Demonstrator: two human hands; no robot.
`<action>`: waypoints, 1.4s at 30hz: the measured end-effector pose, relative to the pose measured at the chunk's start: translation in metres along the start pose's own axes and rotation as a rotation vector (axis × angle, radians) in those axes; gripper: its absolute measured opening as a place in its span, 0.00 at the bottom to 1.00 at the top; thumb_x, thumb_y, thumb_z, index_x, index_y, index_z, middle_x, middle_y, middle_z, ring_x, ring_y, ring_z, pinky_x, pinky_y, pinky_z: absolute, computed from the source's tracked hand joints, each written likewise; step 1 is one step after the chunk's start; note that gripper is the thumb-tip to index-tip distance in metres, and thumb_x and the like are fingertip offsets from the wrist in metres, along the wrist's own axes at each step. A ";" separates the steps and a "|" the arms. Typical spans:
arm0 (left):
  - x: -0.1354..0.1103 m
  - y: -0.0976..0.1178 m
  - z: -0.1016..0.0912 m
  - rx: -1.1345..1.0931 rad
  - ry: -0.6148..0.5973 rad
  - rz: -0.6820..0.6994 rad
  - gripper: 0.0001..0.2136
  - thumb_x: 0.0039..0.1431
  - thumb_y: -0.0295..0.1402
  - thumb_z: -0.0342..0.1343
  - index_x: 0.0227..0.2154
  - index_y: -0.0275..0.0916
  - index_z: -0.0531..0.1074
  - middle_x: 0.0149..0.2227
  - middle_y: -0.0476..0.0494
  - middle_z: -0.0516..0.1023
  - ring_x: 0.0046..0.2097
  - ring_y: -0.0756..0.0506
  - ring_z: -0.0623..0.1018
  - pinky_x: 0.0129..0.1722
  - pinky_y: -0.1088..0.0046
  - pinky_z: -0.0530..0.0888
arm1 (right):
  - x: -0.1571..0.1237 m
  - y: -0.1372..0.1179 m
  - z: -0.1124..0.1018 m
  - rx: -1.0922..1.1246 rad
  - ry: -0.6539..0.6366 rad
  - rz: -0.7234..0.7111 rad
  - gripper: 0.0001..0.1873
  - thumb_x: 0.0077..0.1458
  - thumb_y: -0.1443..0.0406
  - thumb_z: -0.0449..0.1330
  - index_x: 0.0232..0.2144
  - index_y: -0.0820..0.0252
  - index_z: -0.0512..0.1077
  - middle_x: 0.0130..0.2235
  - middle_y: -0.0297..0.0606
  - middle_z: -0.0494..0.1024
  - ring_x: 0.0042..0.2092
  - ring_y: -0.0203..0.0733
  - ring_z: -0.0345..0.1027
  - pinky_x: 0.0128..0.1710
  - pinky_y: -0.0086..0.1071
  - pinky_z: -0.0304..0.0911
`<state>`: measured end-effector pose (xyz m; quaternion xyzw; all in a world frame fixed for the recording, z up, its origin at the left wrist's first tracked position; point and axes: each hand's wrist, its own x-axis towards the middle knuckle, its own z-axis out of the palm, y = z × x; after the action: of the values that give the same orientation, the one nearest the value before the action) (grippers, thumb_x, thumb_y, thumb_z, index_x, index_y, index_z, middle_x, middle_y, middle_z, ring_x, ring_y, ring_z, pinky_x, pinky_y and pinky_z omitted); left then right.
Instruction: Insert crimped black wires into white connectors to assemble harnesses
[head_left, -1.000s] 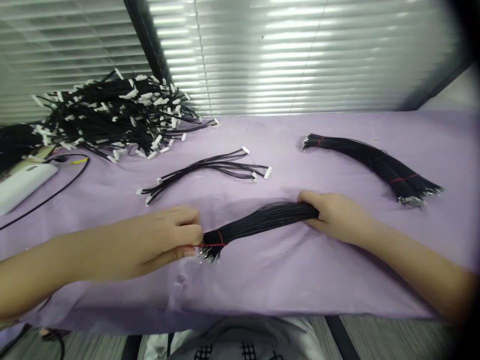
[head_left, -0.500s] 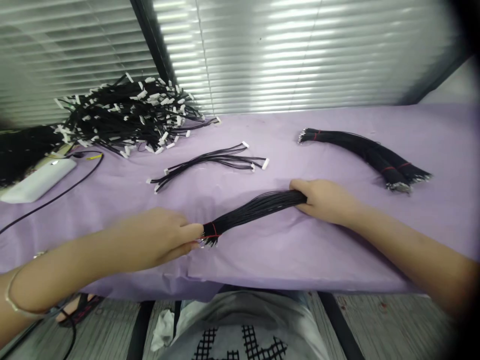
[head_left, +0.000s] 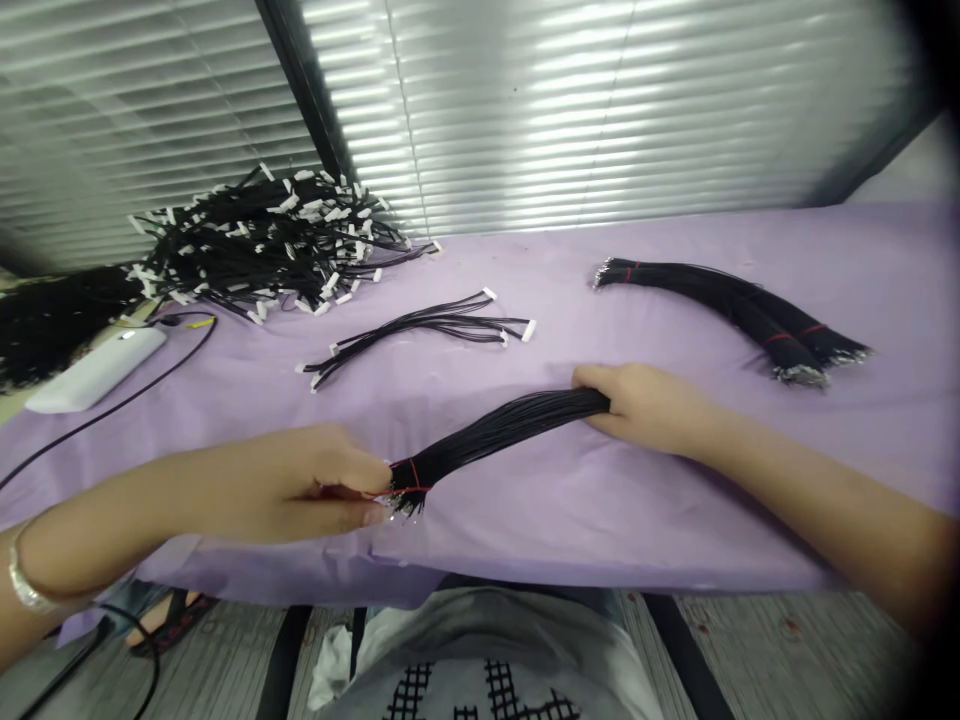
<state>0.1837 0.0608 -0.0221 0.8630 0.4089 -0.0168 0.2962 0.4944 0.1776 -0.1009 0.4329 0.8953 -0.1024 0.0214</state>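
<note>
The black wire bundle lies slanted across the purple cloth near its front edge. My right hand clasps its far end; my left hand pinches the red-tied tip.

Bench surroundings.
Purple cloth; heap of plugged wires and white box left; loose wires centre; tied bundles right; blinds behind.

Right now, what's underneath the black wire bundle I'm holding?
The purple cloth lies under the black wire bundle. The left hand pinches its tied end, and the right hand covers its far end. What the cloth lies on is hidden.
</note>
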 end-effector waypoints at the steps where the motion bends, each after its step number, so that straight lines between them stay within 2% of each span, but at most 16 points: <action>1: 0.000 -0.001 -0.001 -0.011 -0.033 -0.015 0.14 0.63 0.33 0.47 0.21 0.37 0.65 0.20 0.51 0.65 0.23 0.52 0.65 0.24 0.76 0.62 | 0.000 0.000 0.000 0.013 -0.006 0.006 0.08 0.50 0.64 0.51 0.34 0.57 0.65 0.30 0.38 0.74 0.31 0.42 0.68 0.28 0.31 0.52; 3: -0.001 -0.002 -0.001 -0.024 -0.101 -0.054 0.14 0.64 0.32 0.45 0.22 0.37 0.64 0.21 0.51 0.64 0.24 0.52 0.65 0.25 0.76 0.62 | 0.000 0.001 0.000 0.020 -0.002 0.013 0.08 0.50 0.63 0.51 0.35 0.57 0.65 0.30 0.38 0.74 0.30 0.42 0.68 0.28 0.31 0.52; 6: -0.004 -0.003 0.002 0.008 -0.065 -0.113 0.14 0.65 0.31 0.44 0.23 0.36 0.63 0.22 0.50 0.65 0.25 0.52 0.66 0.25 0.76 0.61 | 0.001 0.003 0.001 0.025 0.016 0.015 0.09 0.51 0.62 0.51 0.36 0.57 0.66 0.31 0.38 0.75 0.31 0.42 0.68 0.28 0.31 0.52; 9: -0.012 -0.006 0.012 0.106 0.001 -0.112 0.13 0.64 0.32 0.45 0.23 0.37 0.64 0.23 0.50 0.66 0.26 0.51 0.66 0.25 0.75 0.61 | 0.002 0.005 0.002 0.044 0.000 0.010 0.09 0.51 0.62 0.51 0.36 0.57 0.66 0.31 0.38 0.75 0.31 0.42 0.69 0.29 0.30 0.53; 16: -0.028 -0.014 0.045 0.649 0.146 -0.011 0.10 0.62 0.29 0.47 0.25 0.38 0.65 0.23 0.47 0.68 0.24 0.47 0.68 0.25 0.70 0.59 | 0.004 0.003 0.001 0.024 -0.012 -0.014 0.07 0.50 0.63 0.51 0.33 0.57 0.64 0.28 0.37 0.73 0.29 0.41 0.67 0.28 0.30 0.51; 18: -0.030 -0.012 0.049 0.706 0.174 0.016 0.09 0.61 0.28 0.48 0.24 0.38 0.64 0.22 0.48 0.67 0.24 0.47 0.68 0.24 0.70 0.59 | 0.005 0.003 0.001 0.023 -0.009 -0.027 0.06 0.50 0.64 0.51 0.32 0.57 0.63 0.27 0.36 0.73 0.29 0.40 0.66 0.28 0.30 0.50; 28: -0.044 -0.006 0.052 0.470 0.185 -0.028 0.11 0.62 0.27 0.46 0.23 0.37 0.60 0.23 0.50 0.65 0.24 0.51 0.65 0.25 0.73 0.58 | 0.004 0.006 0.003 0.038 -0.004 -0.059 0.06 0.49 0.64 0.51 0.31 0.57 0.63 0.26 0.36 0.71 0.28 0.39 0.64 0.27 0.29 0.49; 37: -0.049 -0.008 0.056 0.536 0.245 0.092 0.11 0.61 0.24 0.47 0.23 0.37 0.61 0.22 0.49 0.62 0.26 0.49 0.63 0.25 0.71 0.59 | 0.004 0.007 0.001 0.064 -0.011 -0.083 0.06 0.49 0.64 0.51 0.31 0.58 0.64 0.27 0.36 0.72 0.28 0.39 0.65 0.27 0.29 0.51; 39: -0.051 -0.003 0.057 0.530 0.296 0.101 0.09 0.60 0.23 0.48 0.24 0.37 0.62 0.26 0.47 0.63 0.27 0.49 0.64 0.26 0.72 0.61 | 0.004 0.008 0.000 0.095 -0.018 -0.088 0.06 0.49 0.64 0.51 0.32 0.58 0.65 0.28 0.36 0.73 0.29 0.39 0.66 0.28 0.29 0.52; 42: -0.052 0.010 0.058 0.511 0.417 0.134 0.04 0.59 0.23 0.51 0.30 0.36 0.66 0.36 0.41 0.65 0.35 0.48 0.67 0.32 0.72 0.66 | 0.003 0.009 -0.001 0.143 -0.037 -0.089 0.07 0.50 0.64 0.52 0.33 0.57 0.66 0.29 0.35 0.74 0.30 0.39 0.67 0.29 0.29 0.54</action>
<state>0.1687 -0.0106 -0.0508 0.9191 0.3858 0.0778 -0.0192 0.4995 0.1855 -0.1016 0.3911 0.9036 -0.1749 0.0021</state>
